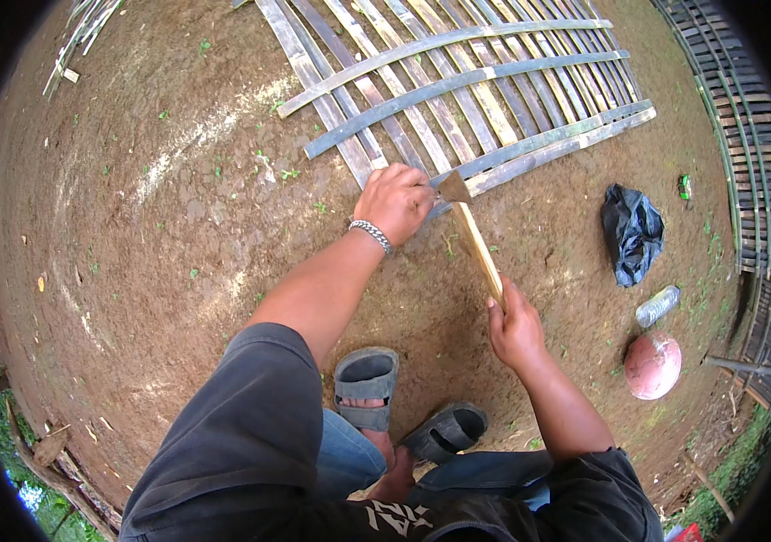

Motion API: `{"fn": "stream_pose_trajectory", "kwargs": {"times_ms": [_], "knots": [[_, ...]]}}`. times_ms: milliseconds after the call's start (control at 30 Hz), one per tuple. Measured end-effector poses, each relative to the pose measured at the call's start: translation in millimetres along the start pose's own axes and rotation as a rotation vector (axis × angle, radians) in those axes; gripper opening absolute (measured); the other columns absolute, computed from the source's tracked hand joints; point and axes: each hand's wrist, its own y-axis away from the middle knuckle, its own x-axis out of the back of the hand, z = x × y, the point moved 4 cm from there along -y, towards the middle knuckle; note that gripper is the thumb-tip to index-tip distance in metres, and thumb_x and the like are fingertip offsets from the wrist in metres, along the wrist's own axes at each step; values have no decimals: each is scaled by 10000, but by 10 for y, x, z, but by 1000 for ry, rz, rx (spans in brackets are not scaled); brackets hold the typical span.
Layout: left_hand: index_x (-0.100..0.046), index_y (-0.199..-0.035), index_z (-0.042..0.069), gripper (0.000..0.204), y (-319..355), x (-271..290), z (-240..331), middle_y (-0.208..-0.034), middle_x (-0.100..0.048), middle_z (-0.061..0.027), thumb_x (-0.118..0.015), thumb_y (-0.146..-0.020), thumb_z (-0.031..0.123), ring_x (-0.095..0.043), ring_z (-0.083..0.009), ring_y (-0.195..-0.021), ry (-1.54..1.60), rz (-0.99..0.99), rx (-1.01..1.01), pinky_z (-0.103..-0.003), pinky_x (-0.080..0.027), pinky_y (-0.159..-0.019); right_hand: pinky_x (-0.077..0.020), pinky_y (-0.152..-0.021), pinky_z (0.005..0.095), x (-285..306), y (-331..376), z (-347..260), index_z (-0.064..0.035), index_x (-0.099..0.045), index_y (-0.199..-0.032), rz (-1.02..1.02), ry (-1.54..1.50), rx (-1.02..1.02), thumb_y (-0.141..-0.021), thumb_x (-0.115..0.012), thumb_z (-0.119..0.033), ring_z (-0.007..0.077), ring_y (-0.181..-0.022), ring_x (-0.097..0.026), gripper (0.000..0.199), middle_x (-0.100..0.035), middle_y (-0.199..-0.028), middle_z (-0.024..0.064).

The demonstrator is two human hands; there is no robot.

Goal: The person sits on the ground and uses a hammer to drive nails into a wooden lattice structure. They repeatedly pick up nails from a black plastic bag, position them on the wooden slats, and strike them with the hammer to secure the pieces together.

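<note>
A slatted panel of split bamboo or wood point(480, 122) lies on the ground ahead, its long strips crossed by several grey crosspieces. My left hand point(394, 203), with a chain bracelet at the wrist, is closed at the panel's near edge, beside the end of the nearest crosspiece point(557, 140). What its fingers pinch is hidden. My right hand point(515, 327) grips the lower part of the handle of a wooden-handled tool point(480, 248). Its flat metal head point(455, 188) is right beside my left fingers, at the crosspiece; whether it is a hammer or a hatchet I cannot tell.
To the right lie a black plastic bag point(631, 235), a clear plastic bottle point(657, 306), a pink ball-like object point(653, 365) and a small green item point(684, 187). A slatted fence point(751, 135) borders the right side. Loose strips point(78, 36) lie far left. My sandals point(365, 388) are below.
</note>
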Motion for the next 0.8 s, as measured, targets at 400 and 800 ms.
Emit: {"fn": "stream_pose_trajectory", "kwargs": {"times_ms": [400,800], "knots": [[-788,-854,162,35,-25,14,-8,-1026,-701,42,-777,-831,185,-620,-185,-1097,-12,25,-33,-381,-467,-957,-566,-912,520,83,47,-36,-82,-529,-1451,67,-39,6,-978,-623,-131,465,-1066,-675,485,-666,-1240,265],[-789,-852,176,37,-6,10,20,-1038,-702,52,-766,-826,188,-618,-187,-1099,-24,1,-6,-380,-467,-950,-573,-907,508,64,-21,-17,-70,-524,-1446,-23,31,-31,-963,-633,-108,463,-1061,-678,496,-667,-1242,273]]}}
